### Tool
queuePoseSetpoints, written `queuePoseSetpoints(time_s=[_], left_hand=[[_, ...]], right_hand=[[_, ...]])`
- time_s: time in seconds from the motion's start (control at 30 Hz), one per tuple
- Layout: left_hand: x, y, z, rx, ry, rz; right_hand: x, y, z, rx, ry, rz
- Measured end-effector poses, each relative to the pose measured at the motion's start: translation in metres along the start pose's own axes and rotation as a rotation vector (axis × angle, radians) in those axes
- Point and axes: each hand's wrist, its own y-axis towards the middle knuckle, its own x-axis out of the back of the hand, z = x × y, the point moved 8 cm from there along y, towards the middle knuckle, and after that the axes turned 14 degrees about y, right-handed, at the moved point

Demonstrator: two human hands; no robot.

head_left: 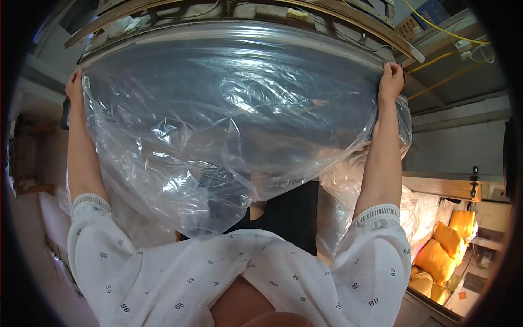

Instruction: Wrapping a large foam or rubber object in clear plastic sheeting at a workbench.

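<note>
A wide sheet of clear plastic film (218, 98) stretches between my two hands, its far edge lying along a machine's long bar. My left hand (74, 86) grips the film's left edge near the far corner, fingers closed. At the far right corner, my right hand (391, 82) pinches the other edge. Both arms reach straight out. The film is pulled smooth along the far edge and hangs in shiny wrinkles toward my body. More loose film droops beneath it on the right.
Beyond the film runs a long wooden bar (348, 20) on the machine frame. A yellow cable (438, 31) crosses the upper right. To the lower right, several yellow bundles (440, 253) lie in bright light near a wooden beam (444, 187).
</note>
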Motion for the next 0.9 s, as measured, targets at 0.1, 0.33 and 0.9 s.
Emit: queuePoseSetpoints(time_s=[0.1, 0.33, 0.9], left_hand=[[-0.033, 0.009, -0.039, -0.022, -0.056, 0.08], [-0.045, 0.042, -0.041, -0.026, 0.006, 0.126], [-0.064, 0.084, 0.023, 0.043, -0.001, 0.131]], right_hand=[[0.01, 0.013, -0.009, 0.064, -0.143, 0.005], [-0.001, 0.026, -0.012, -0.017, -0.263, 0.059], [0.02, 0.029, 0.002, 0.024, -0.23, -0.162]])
